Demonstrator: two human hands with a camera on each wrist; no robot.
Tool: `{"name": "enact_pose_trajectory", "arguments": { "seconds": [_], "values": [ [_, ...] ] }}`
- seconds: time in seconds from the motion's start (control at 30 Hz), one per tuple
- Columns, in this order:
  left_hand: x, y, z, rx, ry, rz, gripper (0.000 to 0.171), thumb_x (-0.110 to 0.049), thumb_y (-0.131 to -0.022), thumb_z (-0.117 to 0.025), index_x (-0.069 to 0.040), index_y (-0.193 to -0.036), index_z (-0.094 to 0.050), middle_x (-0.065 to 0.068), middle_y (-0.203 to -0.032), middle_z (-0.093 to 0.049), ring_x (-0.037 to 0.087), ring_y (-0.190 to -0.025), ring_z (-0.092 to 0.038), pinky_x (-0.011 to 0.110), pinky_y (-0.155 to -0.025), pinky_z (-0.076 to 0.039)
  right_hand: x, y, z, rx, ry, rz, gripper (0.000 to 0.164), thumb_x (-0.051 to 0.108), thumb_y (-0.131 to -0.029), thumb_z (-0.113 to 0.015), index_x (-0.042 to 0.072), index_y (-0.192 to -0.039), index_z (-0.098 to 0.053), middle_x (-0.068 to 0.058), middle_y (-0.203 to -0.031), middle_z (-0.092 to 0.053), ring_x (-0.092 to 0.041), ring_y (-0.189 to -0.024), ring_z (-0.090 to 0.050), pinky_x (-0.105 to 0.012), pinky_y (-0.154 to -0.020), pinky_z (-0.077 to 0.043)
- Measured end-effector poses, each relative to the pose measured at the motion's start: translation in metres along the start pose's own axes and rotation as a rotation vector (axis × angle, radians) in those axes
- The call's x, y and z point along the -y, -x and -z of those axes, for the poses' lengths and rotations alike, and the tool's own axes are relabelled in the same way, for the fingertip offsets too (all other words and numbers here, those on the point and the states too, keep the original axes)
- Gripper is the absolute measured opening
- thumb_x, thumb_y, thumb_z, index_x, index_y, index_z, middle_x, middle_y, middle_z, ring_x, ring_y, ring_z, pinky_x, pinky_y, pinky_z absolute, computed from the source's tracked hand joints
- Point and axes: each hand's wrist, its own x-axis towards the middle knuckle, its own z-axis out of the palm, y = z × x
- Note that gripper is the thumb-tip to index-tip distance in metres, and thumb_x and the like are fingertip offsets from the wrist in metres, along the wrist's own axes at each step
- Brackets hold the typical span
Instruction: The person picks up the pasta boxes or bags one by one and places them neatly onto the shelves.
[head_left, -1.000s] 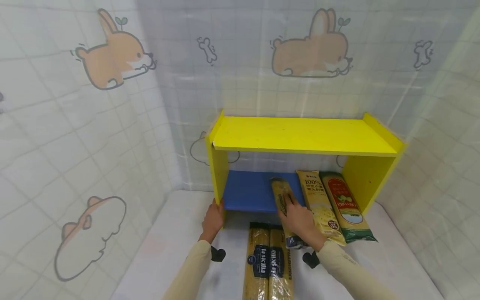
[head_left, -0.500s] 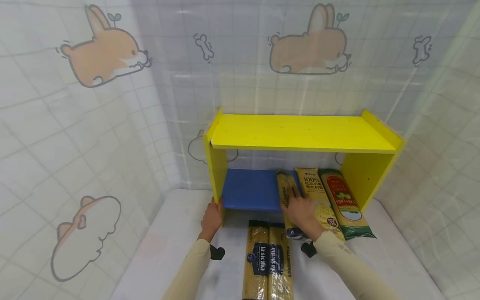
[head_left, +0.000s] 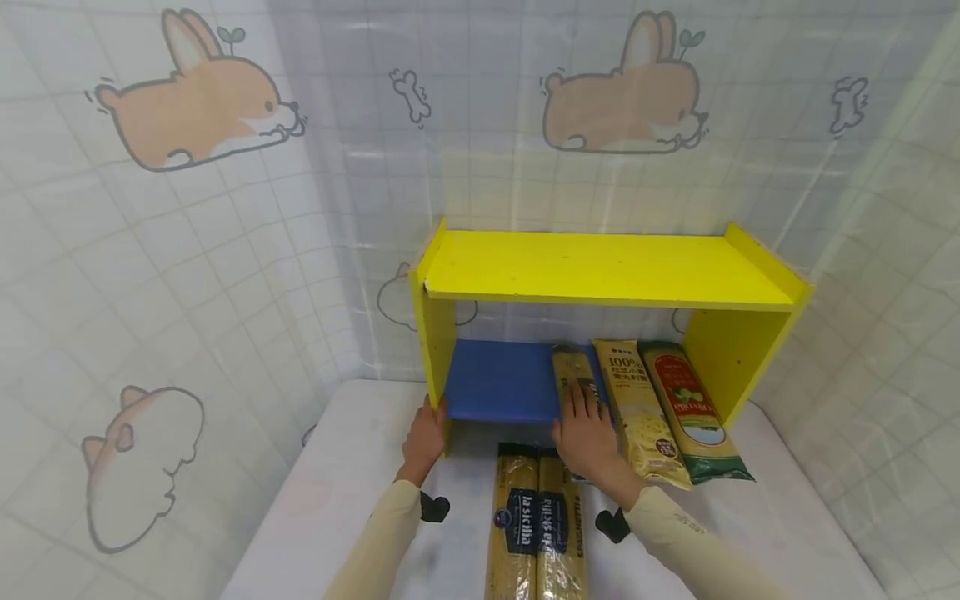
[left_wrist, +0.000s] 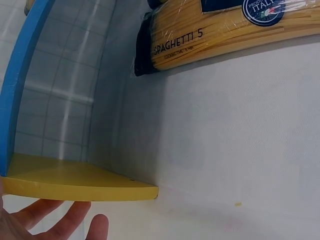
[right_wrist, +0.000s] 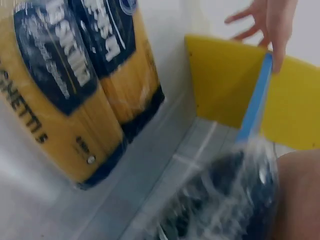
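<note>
My right hand (head_left: 588, 437) rests on a spaghetti pack (head_left: 572, 364) that lies on the blue shelf board (head_left: 498, 381), its fingers straight along the top. The pack's dark, crinkled end (right_wrist: 215, 195) overhangs the board's front and is blurred in the right wrist view. My left hand (head_left: 425, 437) holds the front edge of the yellow shelf's left side panel (head_left: 433, 350). In the right wrist view its thumb lies inside by the blue board and its fingers outside. Right of the spaghetti pack lie a cream-gold pasta pack (head_left: 637, 408) and a green-and-red pasta pack (head_left: 690, 400).
Two la sicilia spaghetti packs (head_left: 536, 525) lie side by side on the white table (head_left: 322, 500), in front of the shelf. A yellow top board (head_left: 607, 268) spans above the blue one. Patterned curtain walls (head_left: 487, 108) stand behind and at both sides.
The spaghetti pack has slid further back on the blue board and slightly right, closer to the cream-gold pack. My right hand's fingers now lie straighter on top of it. My left hand stays put.
</note>
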Motion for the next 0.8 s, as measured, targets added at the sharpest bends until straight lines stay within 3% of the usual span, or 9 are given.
{"name": "enact_pose_trajectory", "arguments": {
  "seconds": [0.17, 0.33, 0.6, 0.8],
  "values": [
    [0.003, -0.002, -0.003, 0.003, -0.017, -0.012, 0.049, -0.044, -0.111, -0.032, -0.008, -0.141, -0.048, 0.022, -0.107, -0.064, 0.037, -0.088, -0.065, 0.053, -0.070, -0.052, 0.000, 0.006, -0.003, -0.093, 0.095, 0.070, 0.065, 0.024, -0.097, -0.069, -0.007, -0.148, -0.045, -0.027, -0.157, -0.043, -0.045, -0.142, -0.046, -0.056, -0.109, -0.045],
    [0.004, -0.003, -0.004, -0.012, -0.019, -0.012, 0.049, -0.044, -0.111, -0.032, -0.008, -0.139, -0.049, 0.022, -0.106, -0.064, 0.038, -0.089, -0.066, 0.054, -0.071, -0.052, -0.007, 0.001, -0.010, -0.161, 0.098, 0.100, 0.062, 0.022, -0.096, -0.069, -0.008, -0.146, -0.047, -0.027, -0.153, -0.048, -0.048, -0.140, -0.048, -0.058, -0.105, -0.048],
    [0.004, -0.001, -0.005, -0.004, -0.022, 0.005, 0.049, -0.044, -0.111, -0.030, -0.008, -0.141, -0.047, 0.023, -0.109, -0.064, 0.041, -0.094, -0.066, 0.058, -0.075, -0.052, -0.018, -0.012, -0.014, -0.077, 0.014, 0.020, 0.058, 0.015, -0.102, -0.058, -0.007, -0.152, -0.040, -0.027, -0.161, -0.038, -0.050, -0.148, -0.037, -0.062, -0.115, -0.038],
    [0.003, -0.001, -0.005, -0.007, -0.024, -0.002, 0.049, -0.044, -0.111, -0.029, -0.008, -0.140, -0.047, 0.021, -0.107, -0.063, 0.037, -0.090, -0.065, 0.054, -0.071, -0.051, -0.022, -0.020, -0.015, -0.066, -0.008, 0.006, 0.061, 0.017, -0.101, -0.060, -0.007, -0.153, -0.038, -0.027, -0.163, -0.035, -0.051, -0.150, -0.034, -0.063, -0.117, -0.035]
  ]
}}
